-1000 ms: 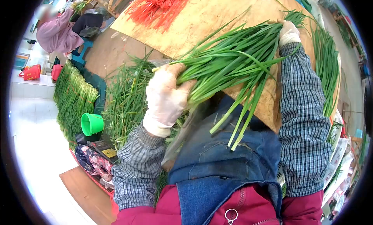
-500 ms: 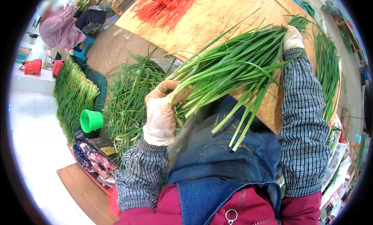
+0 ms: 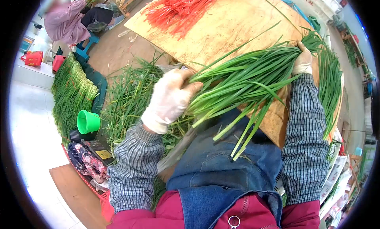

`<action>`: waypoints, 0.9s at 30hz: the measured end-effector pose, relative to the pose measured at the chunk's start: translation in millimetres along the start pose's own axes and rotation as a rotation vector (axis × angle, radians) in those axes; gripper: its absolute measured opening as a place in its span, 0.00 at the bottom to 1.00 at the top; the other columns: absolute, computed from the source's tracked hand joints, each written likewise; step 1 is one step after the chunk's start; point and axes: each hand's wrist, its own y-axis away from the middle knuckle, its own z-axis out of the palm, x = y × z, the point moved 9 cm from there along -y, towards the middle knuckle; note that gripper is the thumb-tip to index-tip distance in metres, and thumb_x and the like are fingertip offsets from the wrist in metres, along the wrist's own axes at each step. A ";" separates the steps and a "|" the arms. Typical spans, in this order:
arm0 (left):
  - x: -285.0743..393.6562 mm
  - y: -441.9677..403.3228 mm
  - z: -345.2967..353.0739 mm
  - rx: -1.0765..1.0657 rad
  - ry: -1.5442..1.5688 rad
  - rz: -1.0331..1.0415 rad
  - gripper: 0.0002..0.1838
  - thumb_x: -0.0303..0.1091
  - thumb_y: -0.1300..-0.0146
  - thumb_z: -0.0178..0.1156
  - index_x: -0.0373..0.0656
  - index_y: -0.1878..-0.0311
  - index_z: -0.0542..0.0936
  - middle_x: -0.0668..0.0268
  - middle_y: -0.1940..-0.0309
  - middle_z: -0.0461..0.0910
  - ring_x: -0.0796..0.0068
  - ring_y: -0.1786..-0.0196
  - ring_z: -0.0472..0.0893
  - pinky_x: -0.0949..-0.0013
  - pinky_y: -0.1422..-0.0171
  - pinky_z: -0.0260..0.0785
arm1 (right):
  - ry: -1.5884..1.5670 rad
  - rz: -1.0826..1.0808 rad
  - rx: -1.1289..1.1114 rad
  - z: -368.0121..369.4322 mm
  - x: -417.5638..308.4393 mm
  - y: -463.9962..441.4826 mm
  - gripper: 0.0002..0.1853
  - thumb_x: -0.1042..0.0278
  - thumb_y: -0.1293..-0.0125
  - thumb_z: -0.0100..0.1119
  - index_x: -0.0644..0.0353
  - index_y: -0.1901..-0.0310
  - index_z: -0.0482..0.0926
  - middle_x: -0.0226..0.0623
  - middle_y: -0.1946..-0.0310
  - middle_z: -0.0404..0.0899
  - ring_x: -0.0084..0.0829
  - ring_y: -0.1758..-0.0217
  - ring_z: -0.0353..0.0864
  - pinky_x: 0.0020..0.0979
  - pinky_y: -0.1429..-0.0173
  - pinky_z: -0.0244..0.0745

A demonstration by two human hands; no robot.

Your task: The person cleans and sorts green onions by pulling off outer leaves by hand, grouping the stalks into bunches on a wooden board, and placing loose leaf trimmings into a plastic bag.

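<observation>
A loose bunch of long green stalks [image 3: 245, 80] spans the space between my two gloved hands, over the near edge of the wooden board [image 3: 213, 35]. My right hand [image 3: 303, 59] is wrapped round the leafy end of the bunch. At the pale cut ends, my left hand [image 3: 171, 95] has its thumb and fingertips pressed together; what is between them is too small to make out. Several stalks hang down over the blue apron [image 3: 229, 165]. Red strips [image 3: 180, 11] lie on the board's far side, and more green stalks [image 3: 329, 86] rest along its right edge.
Loose green stalks [image 3: 128, 100] are heaped left of the board. Beyond them stand a green bucket [image 3: 88, 122] and rows of bundled stalks [image 3: 73, 90]. Another person [image 3: 65, 21] sits at the upper left by a blue stool [image 3: 87, 47].
My left hand drew back from the bunch, its fingers curling, then moved up again beside the cut ends. My right hand still holds the leafy end and sits slightly lower in view.
</observation>
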 end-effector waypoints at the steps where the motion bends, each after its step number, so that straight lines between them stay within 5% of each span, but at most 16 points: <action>1: -0.8 -0.3 2.1 0.042 0.057 0.044 0.13 0.34 0.47 0.62 0.36 0.62 0.80 0.55 0.64 0.80 0.60 0.60 0.78 0.66 0.54 0.69 | -0.013 -0.013 0.007 3.2 -3.5 5.6 0.10 0.69 0.36 0.48 0.60 0.75 0.69 0.31 0.81 0.69 0.29 0.78 0.70 0.30 0.71 0.70; 2: -2.0 1.5 3.6 0.083 0.113 0.089 0.11 0.31 0.47 0.62 0.35 0.62 0.80 0.57 0.67 0.81 0.63 0.63 0.79 0.68 0.57 0.70 | -0.027 -0.027 0.016 5.2 -7.2 13.8 0.10 0.69 0.36 0.48 0.60 0.75 0.69 0.31 0.81 0.69 0.29 0.78 0.69 0.30 0.71 0.69; 5: -30.3 18.2 8.1 0.186 0.768 -0.307 0.07 0.26 0.46 0.61 0.33 0.65 0.80 0.61 0.72 0.80 0.74 0.70 0.78 0.73 0.65 0.69 | -0.056 -0.058 0.019 11.4 -16.7 25.0 0.09 0.69 0.37 0.48 0.60 0.74 0.68 0.31 0.81 0.68 0.28 0.78 0.69 0.29 0.70 0.69; 8: -42.4 43.4 -14.5 0.363 0.527 -0.282 0.06 0.26 0.43 0.59 0.32 0.64 0.78 0.62 0.70 0.80 0.78 0.71 0.77 0.76 0.65 0.71 | -0.015 -0.101 0.080 12.8 -23.6 32.8 0.09 0.68 0.37 0.49 0.60 0.74 0.69 0.32 0.81 0.69 0.29 0.78 0.69 0.29 0.70 0.69; 10: -54.9 82.3 -38.4 0.571 0.626 -0.335 0.07 0.27 0.42 0.59 0.33 0.62 0.77 0.63 0.71 0.79 0.80 0.74 0.75 0.76 0.70 0.70 | 0.034 -0.150 0.145 13.6 -36.3 48.2 0.10 0.68 0.36 0.50 0.60 0.74 0.70 0.32 0.81 0.70 0.29 0.78 0.69 0.30 0.70 0.69; 12: -86.9 116.8 -61.3 0.696 0.482 -0.471 0.07 0.29 0.41 0.59 0.36 0.62 0.78 0.66 0.73 0.78 0.82 0.77 0.72 0.78 0.72 0.67 | -0.053 -0.117 0.030 15.9 -35.1 46.2 0.09 0.67 0.36 0.50 0.60 0.73 0.71 0.32 0.81 0.70 0.29 0.79 0.68 0.30 0.71 0.69; 14: -120.1 137.8 -67.9 0.493 0.116 -0.622 0.07 0.30 0.41 0.59 0.35 0.65 0.79 0.66 0.75 0.77 0.82 0.77 0.71 0.78 0.73 0.65 | -0.113 -0.089 -0.064 17.2 -34.2 42.3 0.09 0.67 0.36 0.50 0.60 0.73 0.70 0.32 0.82 0.69 0.29 0.79 0.68 0.30 0.71 0.69; 16: -93.1 127.4 -59.9 0.355 -0.093 -0.356 0.05 0.28 0.43 0.62 0.38 0.65 0.78 0.62 0.75 0.78 0.71 0.75 0.77 0.71 0.71 0.69 | -0.102 -0.083 -0.102 19.5 -34.2 41.8 0.10 0.66 0.36 0.49 0.59 0.74 0.69 0.32 0.82 0.68 0.29 0.77 0.68 0.30 0.69 0.68; 17: -61.9 124.1 -56.1 0.454 -0.131 -0.083 0.05 0.27 0.46 0.64 0.40 0.67 0.78 0.60 0.74 0.78 0.65 0.75 0.76 0.68 0.69 0.69 | -0.096 -0.091 -0.100 19.9 -36.4 42.4 0.10 0.66 0.36 0.49 0.59 0.74 0.69 0.32 0.82 0.68 0.29 0.77 0.68 0.29 0.69 0.68; 19: -2.3 99.3 -49.8 0.496 -0.206 0.159 0.07 0.26 0.52 0.66 0.42 0.69 0.77 0.60 0.75 0.76 0.62 0.73 0.76 0.65 0.69 0.69 | -0.073 -0.107 -0.107 26.1 -40.1 46.4 0.11 0.66 0.35 0.49 0.59 0.75 0.69 0.32 0.82 0.68 0.28 0.77 0.68 0.29 0.68 0.68; 21: 43.8 69.3 -23.3 0.258 -0.352 0.320 0.05 0.28 0.49 0.64 0.37 0.69 0.80 0.59 0.72 0.78 0.63 0.67 0.78 0.67 0.62 0.70 | -0.042 -0.126 -0.115 29.6 -44.4 51.0 0.11 0.66 0.35 0.49 0.59 0.75 0.69 0.32 0.82 0.67 0.28 0.76 0.67 0.29 0.68 0.67; 24: 0.4 47.3 13.2 0.025 0.088 -0.105 0.10 0.30 0.47 0.63 0.34 0.63 0.80 0.54 0.67 0.79 0.66 0.64 0.79 0.72 0.59 0.70 | -0.095 -0.128 -0.149 29.2 -48.8 51.8 0.10 0.67 0.35 0.49 0.59 0.74 0.68 0.31 0.81 0.67 0.28 0.76 0.67 0.28 0.67 0.67; 27: -6.6 58.2 23.3 0.018 0.282 -0.157 0.10 0.26 0.47 0.62 0.33 0.61 0.79 0.57 0.67 0.80 0.73 0.64 0.79 0.74 0.59 0.70 | -0.161 -0.102 -0.178 24.1 -48.6 52.5 0.08 0.69 0.35 0.48 0.60 0.72 0.68 0.31 0.78 0.68 0.27 0.76 0.67 0.28 0.65 0.68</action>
